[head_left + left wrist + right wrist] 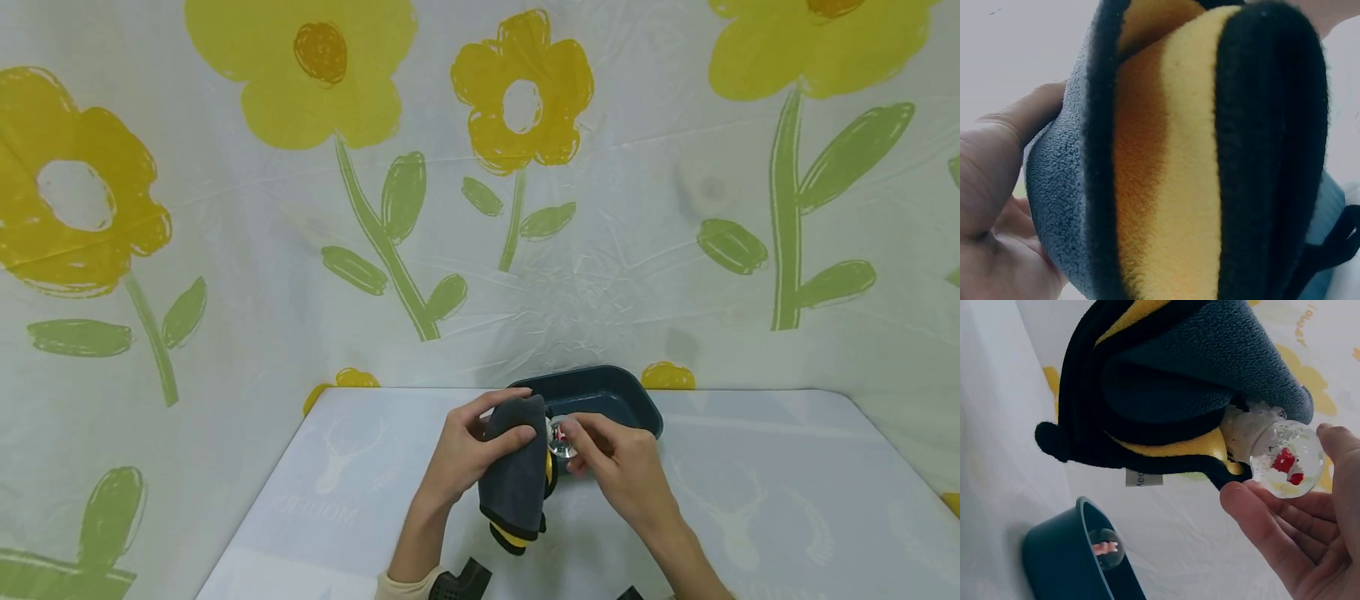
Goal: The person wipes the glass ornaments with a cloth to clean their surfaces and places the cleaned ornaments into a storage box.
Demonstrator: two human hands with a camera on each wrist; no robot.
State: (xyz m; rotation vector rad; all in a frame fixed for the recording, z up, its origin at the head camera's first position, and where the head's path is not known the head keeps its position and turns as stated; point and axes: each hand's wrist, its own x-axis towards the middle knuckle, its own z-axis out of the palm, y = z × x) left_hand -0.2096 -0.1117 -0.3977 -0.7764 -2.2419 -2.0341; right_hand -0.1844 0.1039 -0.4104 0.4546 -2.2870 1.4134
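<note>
Well, the right fingers point(1244, 503) pinch the snow globe point(1288, 459), left fingers point(491, 402) grip the cloth point(513, 467); one tug might drop the globe (slick-looking).

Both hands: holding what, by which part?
Right hand pinches the snow globe by its clear ball; left hand grips the folded plush cloth by its grey side.

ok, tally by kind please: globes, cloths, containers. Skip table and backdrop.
Clear round globes with small figures inside: 2
Grey-and-yellow, black-edged fabric cloth: 1
Dark blue, rounded-corner container: 1
Total: 4
</note>
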